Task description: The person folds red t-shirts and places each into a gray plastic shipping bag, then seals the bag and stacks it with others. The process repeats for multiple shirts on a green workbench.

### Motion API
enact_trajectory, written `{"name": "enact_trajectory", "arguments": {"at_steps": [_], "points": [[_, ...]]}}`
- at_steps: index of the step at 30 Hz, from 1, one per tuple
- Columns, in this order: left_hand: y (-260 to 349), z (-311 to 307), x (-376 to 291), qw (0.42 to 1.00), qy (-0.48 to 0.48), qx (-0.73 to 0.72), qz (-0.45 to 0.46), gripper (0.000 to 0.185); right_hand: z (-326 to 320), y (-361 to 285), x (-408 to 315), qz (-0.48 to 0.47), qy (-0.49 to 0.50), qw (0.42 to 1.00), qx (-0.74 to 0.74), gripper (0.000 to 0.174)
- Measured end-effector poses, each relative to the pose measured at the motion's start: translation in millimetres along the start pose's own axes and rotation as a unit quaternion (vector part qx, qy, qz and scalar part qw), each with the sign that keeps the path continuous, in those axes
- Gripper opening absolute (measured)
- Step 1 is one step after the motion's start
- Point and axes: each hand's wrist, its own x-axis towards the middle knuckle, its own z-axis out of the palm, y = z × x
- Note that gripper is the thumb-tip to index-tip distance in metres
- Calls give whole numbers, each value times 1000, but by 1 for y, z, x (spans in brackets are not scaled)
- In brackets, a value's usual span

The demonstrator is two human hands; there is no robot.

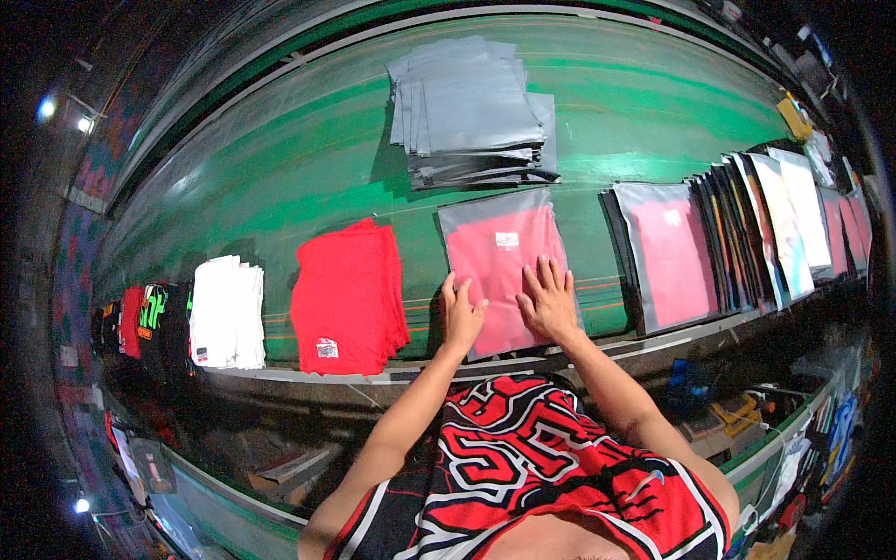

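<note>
A frosted plastic garment bag (504,224) lies on the green table in front of me, with a folded red garment (490,255) inside it. My left hand (463,318) rests at the bag's left edge, thumb and fingers spread. On the bag's right half my right hand (549,301) lies palm down, fingers apart. Neither hand grips anything that I can see. Just left of the bag is a stack of folded red garments (346,294) with a white label. Beyond the bag lies a pile of grey plastic bags (462,98).
White folded garments (227,308) stand farther left, followed by dark and red ones (150,315). To the right, a row of bagged garments (668,259) overlaps along the table edge (672,341). Behind me runs another green surface (231,518).
</note>
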Motion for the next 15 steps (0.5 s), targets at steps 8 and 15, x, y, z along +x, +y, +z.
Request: {"name": "enact_trajectory", "arguments": {"at_steps": [8, 15], "points": [[11, -7, 8, 898, 4, -352, -265, 61, -14, 17, -46, -23, -26, 994, 106, 59], [70, -35, 55, 878, -147, -377, -257, 27, -52, 32, -54, 47, 38, 947, 316, 32]]}}
